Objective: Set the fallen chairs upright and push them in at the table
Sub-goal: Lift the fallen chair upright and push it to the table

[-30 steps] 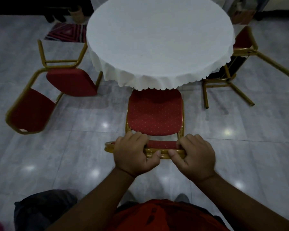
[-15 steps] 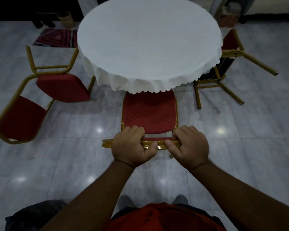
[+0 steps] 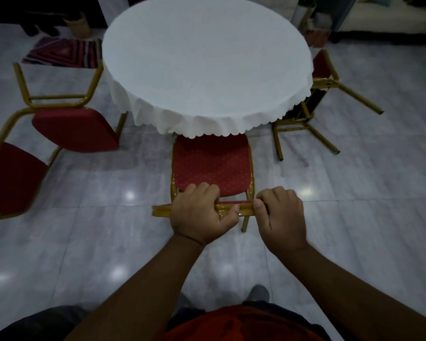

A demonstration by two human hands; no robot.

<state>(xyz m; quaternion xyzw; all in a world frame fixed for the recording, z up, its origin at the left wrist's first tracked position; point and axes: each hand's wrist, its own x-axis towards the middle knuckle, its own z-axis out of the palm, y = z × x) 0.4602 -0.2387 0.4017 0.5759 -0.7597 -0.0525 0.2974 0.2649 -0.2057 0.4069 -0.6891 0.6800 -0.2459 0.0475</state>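
Observation:
An upright chair (image 3: 210,166) with a red dotted seat and gold frame stands in front of me, its front edge under the white cloth of the round table (image 3: 207,62). My left hand (image 3: 202,215) and my right hand (image 3: 282,217) both grip the gold top rail of its backrest. A second red chair (image 3: 74,130) lies on its side on the floor to the left of the table, legs pointing away. A third chair (image 3: 315,104) lies tipped over at the table's right, partly hidden by the cloth.
The floor is glossy grey tile with light reflections. A striped rug (image 3: 61,52) lies at the back left beside a basket (image 3: 77,25). Dark furniture and boxes stand along the far wall. My shoes and red shirt show at the bottom.
The upright chair has slid forward, so more of its seat sits under the tablecloth. Both hands have stayed on the backrest rail and moved with it.

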